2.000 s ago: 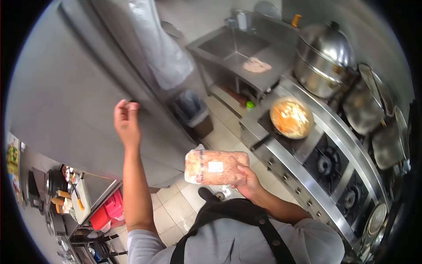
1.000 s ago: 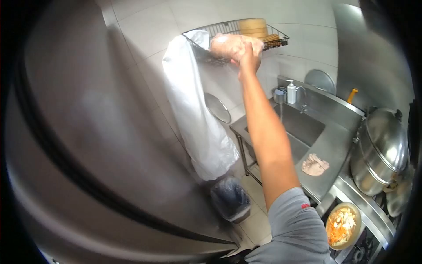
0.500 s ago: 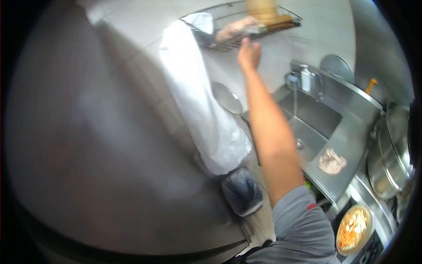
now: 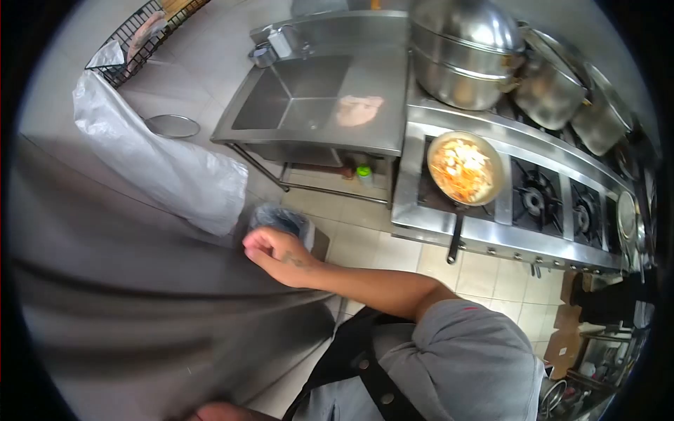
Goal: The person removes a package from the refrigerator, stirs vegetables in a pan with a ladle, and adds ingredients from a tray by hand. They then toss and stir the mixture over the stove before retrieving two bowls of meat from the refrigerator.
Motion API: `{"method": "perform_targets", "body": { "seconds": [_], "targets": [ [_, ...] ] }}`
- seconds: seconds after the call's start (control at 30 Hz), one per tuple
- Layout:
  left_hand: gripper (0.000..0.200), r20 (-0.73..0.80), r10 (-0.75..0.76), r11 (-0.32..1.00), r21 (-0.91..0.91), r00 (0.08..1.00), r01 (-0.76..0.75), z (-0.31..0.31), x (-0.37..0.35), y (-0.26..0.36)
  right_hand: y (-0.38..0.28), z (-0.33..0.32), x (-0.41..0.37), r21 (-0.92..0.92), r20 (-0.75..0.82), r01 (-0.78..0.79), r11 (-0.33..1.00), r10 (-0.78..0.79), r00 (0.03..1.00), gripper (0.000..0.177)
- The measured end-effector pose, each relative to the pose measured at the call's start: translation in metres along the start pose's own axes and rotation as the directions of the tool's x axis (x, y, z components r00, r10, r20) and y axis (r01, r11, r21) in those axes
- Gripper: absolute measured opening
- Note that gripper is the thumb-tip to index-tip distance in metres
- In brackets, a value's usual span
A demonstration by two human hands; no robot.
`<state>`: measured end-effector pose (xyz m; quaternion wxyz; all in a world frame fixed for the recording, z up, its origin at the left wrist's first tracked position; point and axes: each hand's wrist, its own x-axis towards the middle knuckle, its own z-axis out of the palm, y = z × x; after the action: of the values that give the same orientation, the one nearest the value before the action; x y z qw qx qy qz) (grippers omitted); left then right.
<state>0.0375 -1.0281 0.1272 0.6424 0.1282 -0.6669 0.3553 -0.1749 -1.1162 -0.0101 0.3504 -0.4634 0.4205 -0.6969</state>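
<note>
My right hand (image 4: 274, 254) is in front of a broad grey metal surface (image 4: 140, 274), over a lined trash bin (image 4: 303, 228). Its fingers curl inward, and whatever they hold, if anything, is hidden. At the bottom edge only a small part of my left hand (image 4: 221, 412) shows, against the grey surface, its fingers out of sight. Left of the bin hangs a long white plastic bag (image 4: 158, 158). A wire basket (image 4: 130, 38) on the wall holds a wrapped pinkish item (image 4: 146, 34).
A frying pan (image 4: 463, 170) of shredded orange and pale food sits on the stove (image 4: 449, 219), handle pointing out. Large steel pots (image 4: 463, 63) stand behind. A crumpled cloth (image 4: 359, 110) lies beside the sink (image 4: 295, 91). Another person's dark clothing (image 4: 614, 298) shows far right.
My right hand has come down from the wire basket to near the bin and grey surface. The view has swung right, bringing in the stove. Part of my left hand now shows.
</note>
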Motion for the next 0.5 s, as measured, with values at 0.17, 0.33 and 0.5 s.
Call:
{"method": "perform_targets", "body": {
  "seconds": [0.17,0.33,0.5],
  "targets": [
    [0.019,-0.066,0.012,0.988,-0.153,0.998,-0.022,-0.01,-0.007,-0.008,-0.015,-0.097,-0.14,-0.126,0.044,-0.158,0.979,0.164,0.985,0.017],
    [0.016,-0.024,0.037,0.995,-0.09,0.999,-0.039,-0.014,-0.007,-0.004,-0.079,-0.211,-0.228,-0.414,-0.345,-0.238,0.879,0.09,0.934,0.022],
    [0.015,0.014,-0.402,0.897,-0.193,0.915,0.397,-0.015,-0.029,0.033,-0.169,-0.309,-0.263,-0.496,-0.555,-0.178,0.85,-0.153,0.818,0.026]
  ]
}}
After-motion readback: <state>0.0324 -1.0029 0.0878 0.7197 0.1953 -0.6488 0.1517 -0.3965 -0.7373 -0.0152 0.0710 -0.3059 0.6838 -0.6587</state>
